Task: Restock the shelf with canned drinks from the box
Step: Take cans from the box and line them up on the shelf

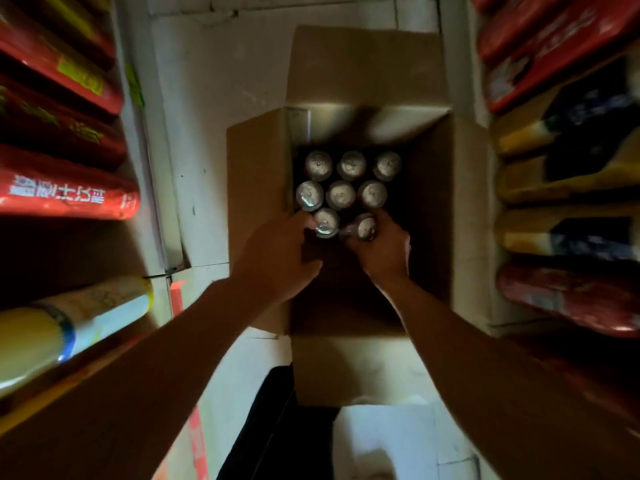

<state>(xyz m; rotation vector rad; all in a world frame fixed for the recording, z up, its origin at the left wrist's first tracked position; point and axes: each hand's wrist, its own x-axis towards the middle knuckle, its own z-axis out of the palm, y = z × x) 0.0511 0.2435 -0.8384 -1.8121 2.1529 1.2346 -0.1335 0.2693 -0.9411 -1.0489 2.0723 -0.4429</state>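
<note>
An open cardboard box (256, 174) stands on the pale floor between two shelves, flaps spread outward. Several silver-topped cans stand upright inside it, in rows at the far half; one of them (351, 165) is in the back row. My left hand (277, 258) reaches into the box and grips a can (326, 221) at the near left of the group. My right hand (382, 251) grips another can (365, 226) just beside it, slightly tilted. The near half of the box interior is dark.
Shelves on the left hold red packs (69, 195) and a yellow-white pack (69, 327). Shelves on the right hold red packs (568, 299) and yellow-and-dark packs (561, 188). The aisle floor (214, 98) is narrow around the box.
</note>
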